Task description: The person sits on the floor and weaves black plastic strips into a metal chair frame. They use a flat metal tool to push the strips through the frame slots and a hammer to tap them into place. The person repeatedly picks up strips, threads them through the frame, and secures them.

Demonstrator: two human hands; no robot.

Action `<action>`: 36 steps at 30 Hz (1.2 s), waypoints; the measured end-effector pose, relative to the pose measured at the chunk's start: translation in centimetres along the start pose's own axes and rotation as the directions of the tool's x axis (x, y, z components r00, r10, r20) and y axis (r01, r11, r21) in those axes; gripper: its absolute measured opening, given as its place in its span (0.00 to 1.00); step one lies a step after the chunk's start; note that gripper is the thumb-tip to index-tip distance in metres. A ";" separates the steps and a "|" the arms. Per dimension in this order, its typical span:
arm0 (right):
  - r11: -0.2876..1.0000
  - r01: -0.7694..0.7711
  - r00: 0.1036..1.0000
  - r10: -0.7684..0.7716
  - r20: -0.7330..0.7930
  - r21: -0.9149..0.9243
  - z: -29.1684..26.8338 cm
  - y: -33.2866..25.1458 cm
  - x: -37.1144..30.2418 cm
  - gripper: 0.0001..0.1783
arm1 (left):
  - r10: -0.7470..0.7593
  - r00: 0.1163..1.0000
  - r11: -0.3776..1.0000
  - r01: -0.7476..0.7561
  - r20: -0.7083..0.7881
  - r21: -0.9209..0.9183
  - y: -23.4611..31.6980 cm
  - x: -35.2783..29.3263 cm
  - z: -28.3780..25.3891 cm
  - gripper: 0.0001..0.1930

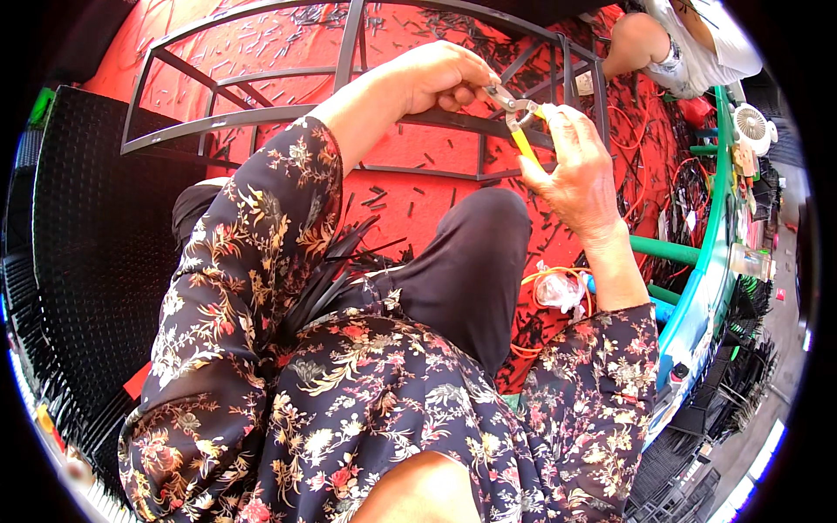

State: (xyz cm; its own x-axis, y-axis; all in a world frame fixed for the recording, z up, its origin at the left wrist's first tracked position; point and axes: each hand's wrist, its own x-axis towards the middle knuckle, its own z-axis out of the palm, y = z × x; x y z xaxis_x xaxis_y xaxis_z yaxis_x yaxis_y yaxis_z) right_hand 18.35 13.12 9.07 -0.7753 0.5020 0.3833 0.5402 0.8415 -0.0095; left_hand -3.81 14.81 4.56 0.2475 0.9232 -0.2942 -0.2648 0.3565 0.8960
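Head | right hand [577, 179] fingers grip yellow-handled pliers [521, 125] | left hand [440, 78] pinches (frame [349, 57] edge)

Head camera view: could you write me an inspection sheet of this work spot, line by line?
Surface: red mat, littered.
Job's things: yellow-handled pliers at the dark metal frame.
Clutter: short black offcuts on the mat; bundle of black ties on the lap.
Hands: left hand pinches at the plier tip; right hand grips the handles.
Cables: orange cord beside the knee.
Surroundings: another person, small white fan, green rail.
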 end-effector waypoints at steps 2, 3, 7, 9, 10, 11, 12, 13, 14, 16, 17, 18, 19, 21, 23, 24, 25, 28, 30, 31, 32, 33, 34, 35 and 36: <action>1.000 0.010 1.000 -0.010 -0.011 -0.002 0.1 0.1 0.1 0.29 | -0.008 1.000 1.000 0.008 -0.004 -0.009 0.1 0.0 0.0 0.08; 1.000 0.016 1.000 -0.016 -0.016 -0.003 0.2 0.1 0.1 0.29 | -0.006 1.000 1.000 0.007 0.012 -0.029 0.0 0.1 -0.2 0.07; 0.999 0.052 0.999 -0.052 0.007 0.010 0.3 0.0 -0.1 0.28 | -0.024 0.999 0.996 0.028 0.047 -0.084 -0.1 0.2 -0.6 0.06; 0.997 0.069 0.997 -0.069 0.020 0.032 0.4 0.0 0.0 0.27 | -0.034 0.998 0.993 0.040 0.054 -0.111 -0.2 0.1 -0.7 0.05; 0.996 0.071 0.997 -0.073 0.023 0.051 0.4 0.1 -0.1 0.27 | -0.034 0.998 0.991 0.041 0.060 -0.131 -0.3 0.1 -0.8 0.05; 0.995 0.073 0.997 -0.075 0.027 0.069 0.4 0.2 -0.1 0.26 | -0.034 0.997 0.988 0.043 0.066 -0.150 -0.5 0.2 -0.8 0.05; 0.993 0.077 0.996 -0.080 0.030 0.090 0.5 0.2 -0.2 0.26 | -0.034 0.998 0.989 0.043 0.061 -0.140 -0.4 0.1 -0.7 0.05; 0.991 0.039 0.999 -0.043 0.025 0.128 0.5 0.2 -0.4 0.26 | -0.035 0.998 0.991 0.043 0.057 -0.130 -0.4 0.0 -0.6 0.05; 0.986 0.000 1.000 -0.004 0.022 0.164 0.6 0.1 -0.7 0.26 | -0.037 0.998 0.992 0.043 0.053 -0.119 -0.4 -0.1 -0.4 0.05; 0.959 -0.112 0.994 0.107 0.034 0.259 0.5 0.1 -1.3 0.25 | -0.044 0.999 0.996 0.045 0.013 -0.076 -0.3 0.0 -0.4 0.06; 0.931 -0.186 0.982 0.180 0.051 0.314 0.2 -0.2 -1.9 0.25 | -0.047 0.999 0.998 0.047 -0.005 -0.053 -0.3 0.0 -0.4 0.06; 0.898 -0.257 0.966 0.252 0.064 0.358 -0.3 -0.3 -2.5 0.25 | -0.041 0.999 0.999 0.040 -0.013 -0.026 -0.4 -0.1 -0.4 0.07; 0.915 -0.224 0.969 0.246 -0.025 0.337 -0.7 -0.2 -3.4 0.25 | -0.024 1.000 1.000 0.024 -0.013 0.007 -0.6 0.0 -0.3 0.07; 0.876 -0.358 0.918 0.393 -0.048 0.322 -1.7 0.0 -6.6 0.28 | 0.002 0.998 0.997 0.003 -0.058 0.076 -0.9 0.2 -0.1 0.07; 0.767 -0.529 0.819 0.574 -0.020 0.362 -2.6 0.4 -11.0 0.29 | 0.024 0.994 0.992 -0.011 -0.102 0.126 -1.4 0.2 -1.0 0.05; 0.688 -0.610 0.746 0.666 -0.006 0.394 -3.0 1.0 -13.8 0.30 | 0.018 0.995 0.991 -0.005 -0.097 0.135 -1.7 0.6 -1.3 0.05; 0.605 -0.655 0.683 0.731 0.011 0.453 -3.6 1.4 -16.4 0.30 | 0.023 0.989 0.988 0.000 -0.144 0.157 -1.8 0.9 -1.4 0.06; 0.371 -0.685 0.483 0.875 0.010 0.627 -5.8 1.0 -23.5 0.32 | 0.075 0.952 0.981 -0.017 -0.295 0.194 -2.0 0.9 -1.1 0.09; 0.360 -0.758 0.427 0.904 -0.003 0.544 -7.4 0.2 -28.4 0.32 | 0.160 0.911 0.978 -0.094 -0.380 0.187 -2.3 1.2 -0.4 0.11; 0.325 -0.799 0.385 0.923 0.014 0.506 -8.2 -0.3 -30.4 0.34 | 0.157 0.914 0.981 -0.102 -0.374 0.164 -2.7 1.7 -0.1 0.15; 0.333 -0.778 0.356 0.932 -0.062 0.533 -8.3 -0.7 -32.1 0.35 | 0.133 0.929 0.957 -0.029 -0.344 0.290 -3.3 3.0 -0.2 0.16; 0.346 -0.777 0.349 0.932 -0.098 0.525 -8.8 -0.5 -32.8 0.35 | 0.180 0.902 0.924 -0.019 -0.391 0.381 -3.9 3.0 -0.9 0.17; 0.421 -0.797 0.372 0.907 -0.197 0.433 -9.2 0.3 -33.9 0.33 | 0.167 0.899 0.959 -0.053 -0.405 0.277 -4.3 2.7 -2.2 0.15; 0.399 -0.834 0.358 0.917 -0.176 0.381 -9.7 1.7 -34.7 0.32 | 0.204 0.858 0.962 -0.086 -0.472 0.258 -4.5 1.8 -3.6 0.15; 0.439 -0.880 0.378 0.879 -0.292 0.181 -11.4 2.3 -35.9 0.31 | 0.258 0.855 0.912 -0.062 -0.450 0.405 -3.8 1.6 -4.2 0.15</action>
State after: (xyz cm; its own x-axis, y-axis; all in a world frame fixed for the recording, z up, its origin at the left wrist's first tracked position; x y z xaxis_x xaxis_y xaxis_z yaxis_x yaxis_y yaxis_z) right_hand 51.18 -5.21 5.78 0.2769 0.8710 0.4059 0.8601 -0.0363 -0.5089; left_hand -6.32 15.50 -0.72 -0.2760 0.9461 -0.1695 0.1209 0.2091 0.9704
